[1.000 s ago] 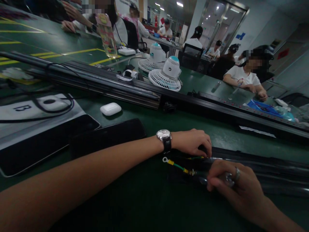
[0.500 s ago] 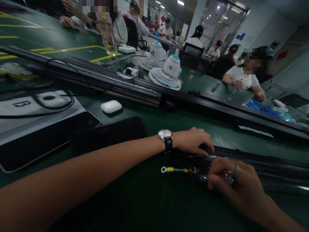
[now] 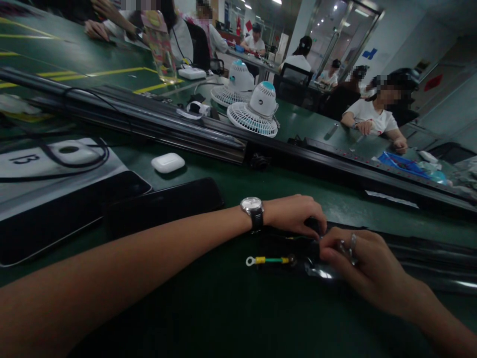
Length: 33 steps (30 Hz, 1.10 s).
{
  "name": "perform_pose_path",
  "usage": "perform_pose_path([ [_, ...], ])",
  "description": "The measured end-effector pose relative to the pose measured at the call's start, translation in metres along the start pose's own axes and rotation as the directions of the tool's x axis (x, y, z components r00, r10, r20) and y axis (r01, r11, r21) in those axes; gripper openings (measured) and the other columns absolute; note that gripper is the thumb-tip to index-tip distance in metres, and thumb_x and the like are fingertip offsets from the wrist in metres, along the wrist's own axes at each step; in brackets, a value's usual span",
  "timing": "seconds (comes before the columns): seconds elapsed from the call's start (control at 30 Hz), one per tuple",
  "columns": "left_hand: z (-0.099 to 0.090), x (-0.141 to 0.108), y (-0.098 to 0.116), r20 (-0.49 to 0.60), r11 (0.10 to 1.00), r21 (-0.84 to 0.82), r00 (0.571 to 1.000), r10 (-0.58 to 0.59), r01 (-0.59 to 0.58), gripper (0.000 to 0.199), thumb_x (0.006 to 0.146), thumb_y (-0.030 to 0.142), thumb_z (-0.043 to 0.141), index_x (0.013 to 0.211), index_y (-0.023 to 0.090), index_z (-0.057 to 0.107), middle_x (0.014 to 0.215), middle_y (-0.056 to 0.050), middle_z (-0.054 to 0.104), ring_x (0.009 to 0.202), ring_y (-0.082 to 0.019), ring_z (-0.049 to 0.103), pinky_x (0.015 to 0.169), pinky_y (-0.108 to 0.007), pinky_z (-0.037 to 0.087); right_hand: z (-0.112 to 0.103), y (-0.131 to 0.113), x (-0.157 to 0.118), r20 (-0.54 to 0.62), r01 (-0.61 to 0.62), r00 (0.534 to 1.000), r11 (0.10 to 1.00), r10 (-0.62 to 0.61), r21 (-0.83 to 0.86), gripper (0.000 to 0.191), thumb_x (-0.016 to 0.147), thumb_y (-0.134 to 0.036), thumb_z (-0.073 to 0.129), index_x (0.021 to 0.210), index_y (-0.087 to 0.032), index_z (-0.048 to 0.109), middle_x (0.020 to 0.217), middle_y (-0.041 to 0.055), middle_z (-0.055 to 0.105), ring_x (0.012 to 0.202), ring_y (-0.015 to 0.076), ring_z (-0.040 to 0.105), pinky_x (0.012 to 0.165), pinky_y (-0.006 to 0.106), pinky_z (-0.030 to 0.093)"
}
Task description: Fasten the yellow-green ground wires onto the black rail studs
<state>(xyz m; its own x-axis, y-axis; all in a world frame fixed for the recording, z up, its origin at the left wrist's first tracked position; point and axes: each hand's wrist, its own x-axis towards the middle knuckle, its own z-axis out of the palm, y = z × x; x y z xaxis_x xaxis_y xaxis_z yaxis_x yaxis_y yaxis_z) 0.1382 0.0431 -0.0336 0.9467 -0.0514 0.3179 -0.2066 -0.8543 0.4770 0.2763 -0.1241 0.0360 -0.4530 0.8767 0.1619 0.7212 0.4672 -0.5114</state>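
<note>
While green table [image 3: 346,209] bears fans [image 3: 262,99], lights [image 3: 276,2] beyond, left fingers [image 3: 317,215], right fingers [image 3: 332,239] curled, grasp unclear.

A short green wire [image 3: 274,260] with yellow ends lies flat, its pale metal ring [image 3: 250,261] pointing to nine o'clock. At three o'clock it meets long, dark, partly glossy strips [image 3: 428,254], lying side by side and stretching just past three o'clock.

The right hand [image 3: 367,266] has moved up to the left hand [image 3: 296,214], apparently touching its fingertips, though the view is dim. The ring-ended green-and-yellow wire [image 3: 274,260], slanted a second ago, now lies level across the view.
</note>
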Motion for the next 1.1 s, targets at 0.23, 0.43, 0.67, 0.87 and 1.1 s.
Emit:
perform_pose_path([
  [0.23,-0.001,-0.001,0.0,0.005,1.0,-0.022,1.0,-0.003,0.003,0.029,0.091,0.01,0.065,0.116,0.026,0.068,0.115,-0.003,0.072,0.106,-0.02,0.064,0.094,-0.033,0.047,0.007,0.009,0.006,0.05,-0.065,0.997,0.996,0.062,0.062,0.011,0.101,-0.027,0.057,0.092,-0.021,0.062,0.069,-0.0043,0.06,0.054,0.0104,0.054,0.055,0.024,0.041],
  [0.43,0.0,-0.003,0.0,-0.043,0.997,-0.075,0.999,0.001,-0.004,0.03,0.09,0.012,0.066,0.115,0.028,0.07,0.113,-0.002,0.073,0.102,-0.02,0.065,0.092,-0.034,0.048,0.009,0.014,-0.002,0.115,-0.021,0.993,1.0,0.019,0.01,0.012,0.101,-0.028,0.059,0.094,-0.022,0.066,0.081,-0.0002,0.07,0.068,0.0142,0.066,0.063,0.026,0.048],
  [0.67,-0.001,-0.003,0.001,-0.019,1.0,-0.015,1.0,0.02,-0.02,0.012,0.093,0.026,0.069,0.105,0.025,0.074,0.104,-0.005,0.072,0.098,-0.02,0.064,0.085,-0.033,0.048,0.001,0.031,-0.014,-0.258,-0.147,0.948,0.976,0.186,0.163,0.019,0.102,-0.03,0.058,0.088,-0.023,0.069,0.063,-0.0031,0.068,0.051,0.0123,0.064,0.049,0.021,0.048],
  [0.87,-0.001,0.0,0.007,-0.033,0.997,0.076,0.999,0.005,-0.003,0.011,0.092,0.033,0.072,0.095,0.024,0.074,0.101,-0.005,0.071,0.095,-0.021,0.061,0.079,-0.033,0.046,0.003,0.045,-0.017,-0.373,-0.165,0.831,0.823,0.413,0.543,0.029,0.102,-0.04,0.057,0.084,-0.021,0.069,0.061,0.0001,0.065,0.05,0.0145,0.06,0.046,0.023,0.049],
  [1.1,-0.004,0.001,0.011,0.007,0.995,0.095,0.999,-0.044,0.043,0.01,0.088,0.022,0.073,0.097,0.024,0.075,0.112,-0.006,0.068,0.1,-0.023,0.061,0.082,-0.034,0.045,0.007,0.059,-0.013,-0.374,-0.116,0.82,0.765,0.434,0.633,0.031,0.101,-0.042,0.058,0.084,-0.019,0.068,0.064,0.0018,0.065,0.047,0.0135,0.058,0.042,0.023,0.046],
])
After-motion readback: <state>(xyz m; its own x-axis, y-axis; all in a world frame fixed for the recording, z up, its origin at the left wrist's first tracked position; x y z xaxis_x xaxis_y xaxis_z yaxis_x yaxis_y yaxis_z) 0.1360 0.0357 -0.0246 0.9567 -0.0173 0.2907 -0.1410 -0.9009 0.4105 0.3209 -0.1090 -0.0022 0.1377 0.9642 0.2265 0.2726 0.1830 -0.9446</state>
